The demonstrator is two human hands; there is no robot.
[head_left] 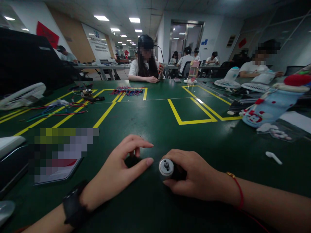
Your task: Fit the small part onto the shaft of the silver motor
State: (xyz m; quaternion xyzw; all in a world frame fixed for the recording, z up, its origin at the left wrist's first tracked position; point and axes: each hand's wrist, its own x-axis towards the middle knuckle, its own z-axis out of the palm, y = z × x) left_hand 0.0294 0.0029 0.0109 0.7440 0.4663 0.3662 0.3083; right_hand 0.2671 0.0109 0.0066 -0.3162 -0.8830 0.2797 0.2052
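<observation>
Gripping small motor (167, 167), silver end cap w/ shaft: right hand (194, 176) fingers; left hand (116, 171) fingers on dark part (132, 160).

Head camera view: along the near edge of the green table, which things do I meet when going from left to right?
Black watch → left hand → small dark part under its fingers → silver-faced motor → right hand → red string bracelet → white earbud.

Green table (155, 113) with yellow lines (191, 121); far doorway (186, 37); ceiling lights (101, 18) overhead; white wall (21, 16) left.
</observation>
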